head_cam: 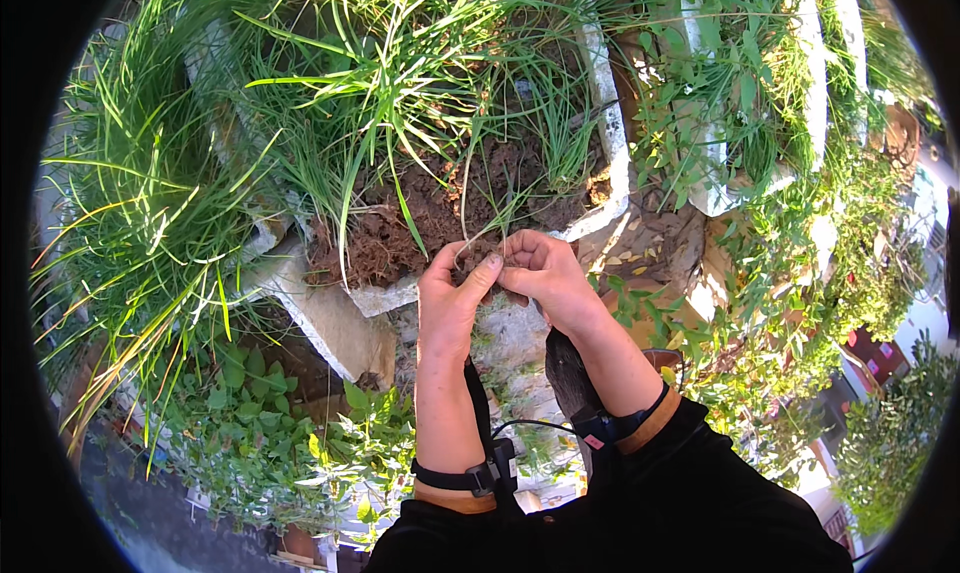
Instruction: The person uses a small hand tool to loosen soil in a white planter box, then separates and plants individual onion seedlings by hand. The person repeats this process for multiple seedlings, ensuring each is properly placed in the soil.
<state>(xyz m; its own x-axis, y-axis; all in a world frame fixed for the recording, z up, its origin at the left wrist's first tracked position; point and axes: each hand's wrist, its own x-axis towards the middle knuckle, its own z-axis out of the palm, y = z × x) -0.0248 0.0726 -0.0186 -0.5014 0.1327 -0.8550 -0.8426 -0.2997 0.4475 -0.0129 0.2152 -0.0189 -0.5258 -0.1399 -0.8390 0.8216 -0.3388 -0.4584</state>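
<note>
My left hand [450, 295] and my right hand [551, 276] meet over the near edge of a pale planter box [613, 134]. Between their fingertips is a small clump of soil [471, 255], with thin green grass-like leaves [499, 216] rising by it. Both thumbs press on the clump, and the fingers partly hide it. Just beyond the hands lies loose reddish-brown soil [397, 239] with fine roots in it. Farther back in the same box stands a dense tuft of long narrow leaves [390, 85].
More pale planter boxes [709, 149] with greenery stand to the right. Long grassy leaves [142, 183] crowd the left side. A pale broken-looking slab [337, 325] juts out at lower left. Leafy plants [255, 400] grow below it. Straps and a black cable [532, 423] are at my wrists.
</note>
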